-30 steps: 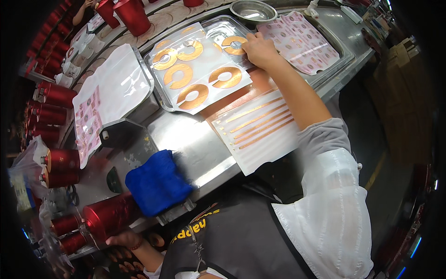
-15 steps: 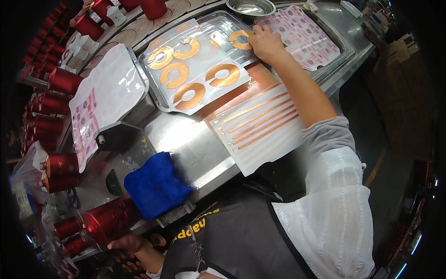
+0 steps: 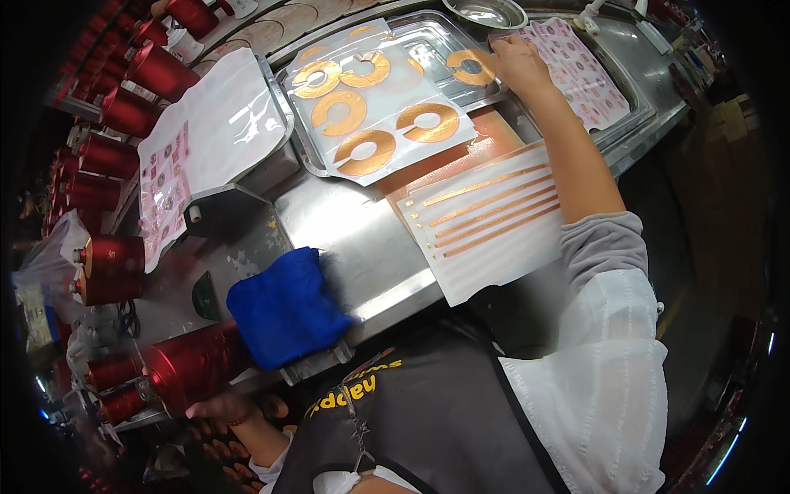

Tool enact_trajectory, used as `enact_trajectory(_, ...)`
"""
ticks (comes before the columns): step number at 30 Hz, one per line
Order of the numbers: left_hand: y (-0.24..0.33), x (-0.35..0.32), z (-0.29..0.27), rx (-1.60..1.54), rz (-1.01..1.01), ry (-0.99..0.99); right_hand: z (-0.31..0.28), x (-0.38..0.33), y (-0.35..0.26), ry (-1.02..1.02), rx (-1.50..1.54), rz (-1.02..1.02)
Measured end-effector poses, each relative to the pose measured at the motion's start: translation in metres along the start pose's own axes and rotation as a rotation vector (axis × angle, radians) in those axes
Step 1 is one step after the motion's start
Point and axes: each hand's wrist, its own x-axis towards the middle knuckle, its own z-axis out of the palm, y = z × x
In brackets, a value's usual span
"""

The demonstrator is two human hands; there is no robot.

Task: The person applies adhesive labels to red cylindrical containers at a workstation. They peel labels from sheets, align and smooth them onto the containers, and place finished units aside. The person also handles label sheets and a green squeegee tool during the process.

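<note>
My right hand [image 3: 520, 64] reaches over the far trays with its fingers closed. By the thumb, it pinches the edge of a gold C-shaped sticker [image 3: 467, 69] that shows against the clear tray [image 3: 436, 41]. Left of it lies a translucent sheet bearing several similar gold stickers [image 3: 366, 153]. Low at the left, my left hand [image 3: 224, 407] curls against the underside of a shiny red canister [image 3: 193, 366] lying on its side; its fingers are partly hidden. Blue cloth [image 3: 288, 309] covers a support at the canister's right end.
Under my right forearm lies a white sheet of narrow gold strips [image 3: 485, 216]. A pink patterned sheet [image 3: 580, 74] fills the right tray, with a metal bowl [image 3: 485, 12] behind. White film [image 3: 218, 115] covers another tray. Several red canisters [image 3: 160, 70] line the left side.
The view has shifted, so the bench appears farther right and higher. My right hand has moved slightly toward the pink patterned sheet, with the gold sticker beside its thumb. My left hand stays by the red canister.
</note>
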Motion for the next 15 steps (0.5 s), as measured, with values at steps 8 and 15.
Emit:
enact_trajectory(8, 0.004, -0.007, -0.004, 0.032, -0.024, 0.035, -0.016, 0.04, 0.103, -0.503, 0.233, -0.259)
enact_trajectory(15, -0.002, -0.005, 0.003, 0.036, -0.05, 0.028, -0.052, -0.03, 0.144, -1.137, -0.195, 0.047)
